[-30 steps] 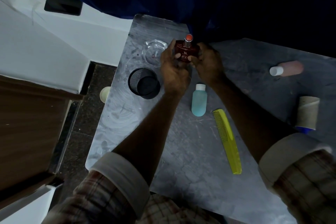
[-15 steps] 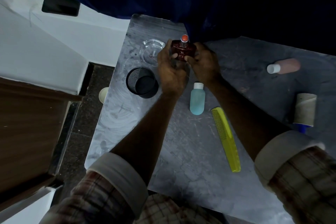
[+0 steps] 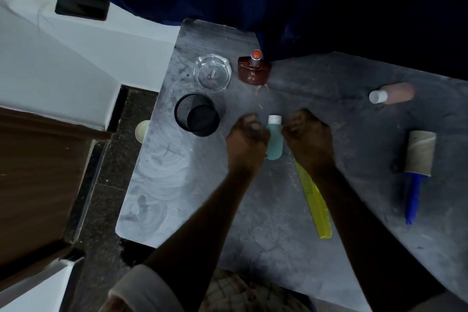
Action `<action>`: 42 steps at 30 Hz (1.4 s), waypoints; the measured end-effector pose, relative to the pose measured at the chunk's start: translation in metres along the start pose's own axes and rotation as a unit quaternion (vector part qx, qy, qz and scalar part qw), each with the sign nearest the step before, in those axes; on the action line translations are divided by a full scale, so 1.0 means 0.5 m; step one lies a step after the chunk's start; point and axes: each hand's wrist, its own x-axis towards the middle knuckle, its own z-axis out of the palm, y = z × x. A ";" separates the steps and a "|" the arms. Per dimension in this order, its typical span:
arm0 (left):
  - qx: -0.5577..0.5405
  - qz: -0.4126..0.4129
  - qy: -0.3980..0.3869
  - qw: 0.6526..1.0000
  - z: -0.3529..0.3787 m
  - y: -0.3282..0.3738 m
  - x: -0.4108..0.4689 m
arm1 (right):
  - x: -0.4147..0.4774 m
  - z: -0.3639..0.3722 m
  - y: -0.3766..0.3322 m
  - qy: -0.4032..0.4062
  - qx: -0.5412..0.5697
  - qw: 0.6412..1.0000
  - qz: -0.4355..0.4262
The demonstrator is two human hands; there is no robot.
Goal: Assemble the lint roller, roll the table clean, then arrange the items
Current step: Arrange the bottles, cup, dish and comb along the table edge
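A: Hands first. Left hand [image 3: 247,138] and right hand [image 3: 307,134] sit either side of the blue bottle [image 3: 274,140], fingers curled. Left touches its side; right is just beside it. A real grip? Can't tell, fingers hidden under the knuckles.

B: Bottle position?

A: Lying flat on the table [image 3: 253,210], white cap pointing away. My guess: it's the next thing to be arranged, likely stood up or moved toward the back group.

B: Back group?

A: Red bottle [image 3: 254,72] upright by the curtain [image 3: 278,7], glass ashtray [image 3: 212,73] just left of it, mesh cup [image 3: 197,114] nearer. Reads as a tidy cluster at the far-left corner.

B: Lint roller?

A: Roller [image 3: 419,158] lies assembled at far right, blue handle toward the person, well apart from both hands. Comb [image 3: 314,202] flat, partly under the right forearm. Pink bottle [image 3: 392,93] on its side, far right. Those 3 look unsorted.

B: Text?

A: Red bottle has a pale emblem, unreadable. No other writing legible.
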 end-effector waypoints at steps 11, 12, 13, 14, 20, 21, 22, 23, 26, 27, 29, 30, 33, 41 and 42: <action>-0.106 -0.051 -0.064 0.991 -0.012 -0.007 -0.018 | -0.034 0.008 -0.001 -0.056 0.087 0.993 0.054; -0.129 -0.031 -0.056 0.990 -0.014 -0.004 -0.017 | -0.034 0.004 -0.005 -0.046 0.138 0.988 0.050; -0.146 -0.012 -0.046 0.988 -0.016 -0.001 -0.016 | -0.032 0.000 -0.008 -0.038 0.194 0.979 0.052; -0.158 0.001 -0.038 0.987 -0.017 0.003 -0.014 | -0.028 -0.002 -0.011 -0.032 0.249 0.966 0.059; -0.197 0.029 -0.002 0.980 -0.023 0.028 -0.007 | 0.011 -0.004 -0.042 -0.021 0.421 0.902 0.095; -0.197 0.037 0.005 0.980 -0.024 0.031 -0.004 | 0.019 -0.002 -0.044 -0.021 0.403 0.911 0.087; -0.195 0.044 0.013 0.980 -0.026 0.034 -0.002 | 0.028 0.001 -0.047 -0.024 0.386 0.919 0.077; -0.192 0.050 0.019 0.980 -0.028 0.036 0.002 | 0.037 0.002 -0.049 -0.026 0.374 0.925 0.068; -0.178 0.072 0.033 0.981 -0.027 0.040 0.015 | 0.061 0.010 -0.050 -0.025 0.353 0.934 0.052; -0.178 0.072 0.037 0.981 -0.025 0.042 0.020 | 0.068 0.012 -0.051 -0.028 0.348 0.936 0.046; -0.188 0.074 0.045 0.978 -0.019 0.047 0.026 | 0.082 0.022 -0.052 -0.040 0.318 0.947 0.013; -0.194 0.079 0.051 0.976 -0.017 0.051 0.027 | 0.088 0.029 -0.052 -0.040 0.286 0.957 -0.014; -0.195 0.101 0.067 0.973 -0.012 0.056 0.032 | 0.099 0.047 -0.063 -0.021 0.178 0.982 -0.064; -0.092 0.132 0.113 0.980 -0.007 0.034 0.047 | 0.105 0.080 -0.093 -0.001 0.124 0.985 -0.123; -0.089 0.131 0.112 0.981 -0.008 0.028 0.049 | 0.103 0.082 -0.095 -0.005 0.120 0.985 -0.121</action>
